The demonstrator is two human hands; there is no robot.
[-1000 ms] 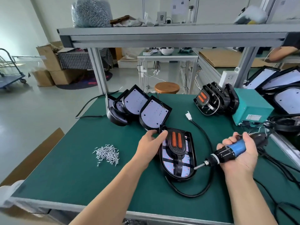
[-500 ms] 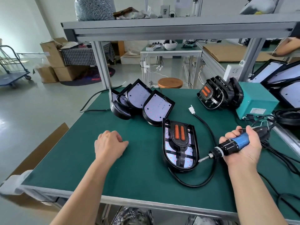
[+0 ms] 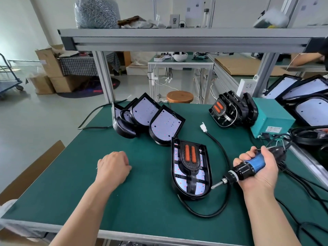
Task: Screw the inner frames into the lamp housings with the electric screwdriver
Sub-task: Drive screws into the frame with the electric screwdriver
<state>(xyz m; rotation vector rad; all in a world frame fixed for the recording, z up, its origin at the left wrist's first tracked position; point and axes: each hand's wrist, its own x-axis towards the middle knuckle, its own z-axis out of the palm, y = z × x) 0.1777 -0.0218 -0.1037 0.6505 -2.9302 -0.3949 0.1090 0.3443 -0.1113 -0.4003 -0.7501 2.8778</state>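
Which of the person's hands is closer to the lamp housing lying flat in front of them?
Right. The right hand, gripping the electric screwdriver, sits just right of the lamp housing; the left hand is farther off to its left.

The green-topped desk (image 3: pixel 142 210) carries one lamp housing (image 3: pixel 178 180) lying flat near its middle, with a black cable (image 3: pixel 221 153) looped beside it. Several leaning housings (image 3: pixel 166 125) stand back left. Stacked inner frames (image 3: pixel 230 110) rest against a teal box (image 3: pixel 271 118) back right.
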